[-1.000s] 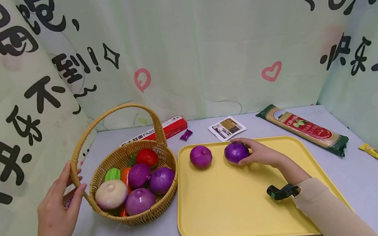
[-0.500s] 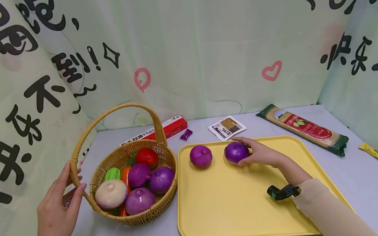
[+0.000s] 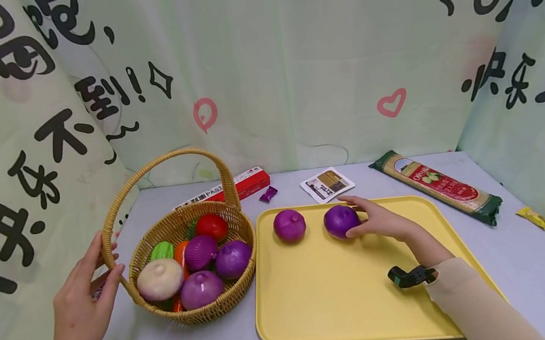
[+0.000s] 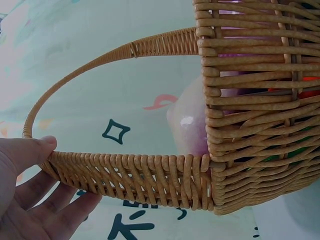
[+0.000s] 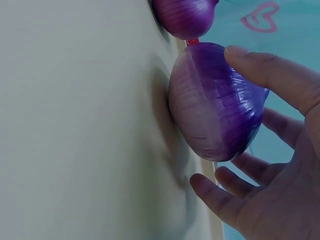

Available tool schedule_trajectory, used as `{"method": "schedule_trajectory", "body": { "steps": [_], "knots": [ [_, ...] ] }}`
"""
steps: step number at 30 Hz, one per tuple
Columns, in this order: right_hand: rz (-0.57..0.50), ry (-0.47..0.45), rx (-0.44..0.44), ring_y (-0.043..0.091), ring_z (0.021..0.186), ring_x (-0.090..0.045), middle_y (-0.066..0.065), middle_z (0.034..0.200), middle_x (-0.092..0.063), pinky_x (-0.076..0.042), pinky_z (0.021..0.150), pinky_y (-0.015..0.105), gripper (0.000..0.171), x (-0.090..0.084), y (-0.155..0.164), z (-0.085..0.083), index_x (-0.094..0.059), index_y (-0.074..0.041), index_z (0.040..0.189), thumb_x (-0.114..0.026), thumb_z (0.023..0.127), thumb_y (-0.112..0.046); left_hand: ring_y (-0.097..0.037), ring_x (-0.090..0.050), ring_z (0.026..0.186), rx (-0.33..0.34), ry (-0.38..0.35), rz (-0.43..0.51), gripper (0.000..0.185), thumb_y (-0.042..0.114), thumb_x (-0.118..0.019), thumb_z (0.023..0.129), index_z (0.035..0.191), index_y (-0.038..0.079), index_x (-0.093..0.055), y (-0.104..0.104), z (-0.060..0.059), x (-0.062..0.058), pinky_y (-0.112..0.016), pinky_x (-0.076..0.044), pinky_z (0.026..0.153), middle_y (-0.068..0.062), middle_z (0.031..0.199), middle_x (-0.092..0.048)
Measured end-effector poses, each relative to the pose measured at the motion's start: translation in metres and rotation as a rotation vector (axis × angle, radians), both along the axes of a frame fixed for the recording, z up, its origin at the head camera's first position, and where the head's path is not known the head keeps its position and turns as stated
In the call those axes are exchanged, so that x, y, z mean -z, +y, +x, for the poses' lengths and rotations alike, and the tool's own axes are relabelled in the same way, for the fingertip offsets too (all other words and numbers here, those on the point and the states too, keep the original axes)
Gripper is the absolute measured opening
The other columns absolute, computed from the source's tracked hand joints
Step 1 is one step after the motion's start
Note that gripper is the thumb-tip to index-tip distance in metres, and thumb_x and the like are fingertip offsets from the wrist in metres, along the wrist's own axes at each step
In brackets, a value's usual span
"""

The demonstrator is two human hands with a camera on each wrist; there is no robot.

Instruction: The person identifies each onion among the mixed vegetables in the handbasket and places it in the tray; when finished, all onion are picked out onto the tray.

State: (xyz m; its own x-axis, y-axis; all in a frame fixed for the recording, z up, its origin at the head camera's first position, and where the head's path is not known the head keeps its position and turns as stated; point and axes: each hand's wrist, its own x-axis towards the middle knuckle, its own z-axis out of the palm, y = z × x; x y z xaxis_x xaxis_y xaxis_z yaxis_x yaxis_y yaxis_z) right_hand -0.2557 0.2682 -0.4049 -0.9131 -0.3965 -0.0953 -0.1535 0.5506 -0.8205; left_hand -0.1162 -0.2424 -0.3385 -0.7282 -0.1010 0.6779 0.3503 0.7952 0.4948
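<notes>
On the yellow tray (image 3: 337, 297) lie two purple onions. My right hand (image 3: 381, 222) sits against the right-hand onion (image 3: 340, 221). In the right wrist view the thumb tip touches this onion (image 5: 215, 100) while the fingers (image 5: 225, 200) stay spread and off it. The other onion (image 3: 289, 225) lies free to the left. My left hand (image 3: 94, 280) pinches the wicker basket (image 3: 252, 245) at the foot of its handle, thumb on the rim (image 4: 125, 170) and fingers under it. The basket holds several purple onions, a white onion (image 3: 160, 280), a tomato and green and orange pieces.
Behind the tray lie a red pasta box (image 3: 234, 188), a purple sweet (image 3: 268, 194), a printed card (image 3: 327, 184) and a long spaghetti packet (image 3: 438, 185). A yellow wrapper (image 3: 535, 217) lies at the far right. Printed curtains close in the grey table on three sides.
My right hand has eased slightly right and its fingers have loosened from the right-hand onion. The left hand and basket have not moved.
</notes>
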Motion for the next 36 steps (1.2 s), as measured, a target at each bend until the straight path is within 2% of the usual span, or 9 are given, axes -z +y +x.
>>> {"method": "schedule_trajectory", "body": {
  "steps": [8,15,23,27,36],
  "knots": [
    [0.012,0.017,0.007,0.05,0.138,-0.018,0.025,0.152,-0.024,-0.033,0.105,0.065,0.085,-0.006,0.004,0.002,-0.025,-0.015,0.149,-0.074,0.08,-0.028,0.029,-0.035,0.1,0.003,-0.001,0.004,0.08,-0.01,-0.07,0.076,0.144,0.02,-0.039,0.0,0.0,0.0,0.01,-0.032,0.076,-0.022,0.112,-0.062],
    [0.041,0.048,0.023,0.049,0.138,-0.019,0.023,0.154,-0.019,-0.028,0.106,0.068,0.082,-0.013,0.007,0.002,-0.024,-0.013,0.149,-0.071,0.083,-0.03,0.029,-0.036,0.1,0.011,0.008,0.005,0.081,-0.011,-0.07,0.076,0.144,0.02,-0.04,-0.001,0.0,0.0,0.01,-0.032,0.076,-0.023,0.112,-0.062],
    [0.069,0.09,0.031,0.047,0.139,-0.02,0.022,0.155,-0.02,-0.025,0.107,0.069,0.077,-0.028,0.01,-0.002,-0.025,-0.014,0.149,-0.065,0.087,-0.034,0.03,-0.034,0.1,0.002,-0.001,-0.003,0.082,-0.01,-0.07,0.076,0.145,0.02,-0.039,0.0,-0.001,0.0,0.01,-0.032,0.076,-0.023,0.112,-0.062],
    [0.075,0.078,0.04,0.045,0.139,-0.02,0.02,0.154,-0.021,-0.026,0.107,0.068,0.076,-0.031,0.01,-0.003,-0.026,-0.017,0.149,-0.066,0.087,-0.036,0.029,-0.034,0.1,0.004,-0.004,0.0,0.081,-0.009,-0.07,0.076,0.145,0.02,-0.039,0.0,-0.001,0.0,0.01,-0.032,0.076,-0.023,0.113,-0.062],
    [0.069,0.081,0.027,0.046,0.14,-0.019,0.022,0.154,-0.021,-0.023,0.108,0.069,0.075,-0.035,0.01,-0.003,-0.025,-0.014,0.149,-0.065,0.088,-0.034,0.028,-0.035,0.101,0.022,0.01,0.005,0.082,-0.012,-0.07,0.075,0.145,0.021,-0.039,0.0,-0.001,0.0,0.01,-0.033,0.076,-0.024,0.112,-0.062]
  ]
}}
